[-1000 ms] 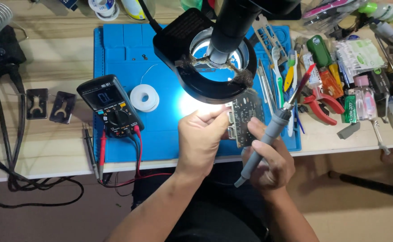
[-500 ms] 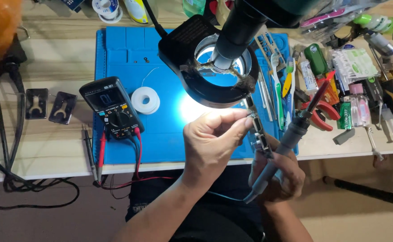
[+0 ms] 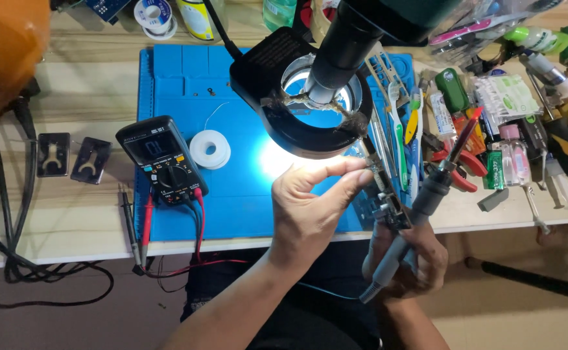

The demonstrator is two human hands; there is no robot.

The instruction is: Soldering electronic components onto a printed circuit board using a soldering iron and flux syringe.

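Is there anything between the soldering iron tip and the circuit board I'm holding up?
Nothing visible. The left hand holds the circuit board edge-on under the ring light; the right hand holds the soldering iron beside it, its tip pointing up past the board with only open air between.

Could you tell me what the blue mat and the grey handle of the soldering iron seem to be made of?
Blue mat: probably silicone, matte, with moulded compartments. Soldering iron in the right hand: handle looks like matte grey plastic or rubber.
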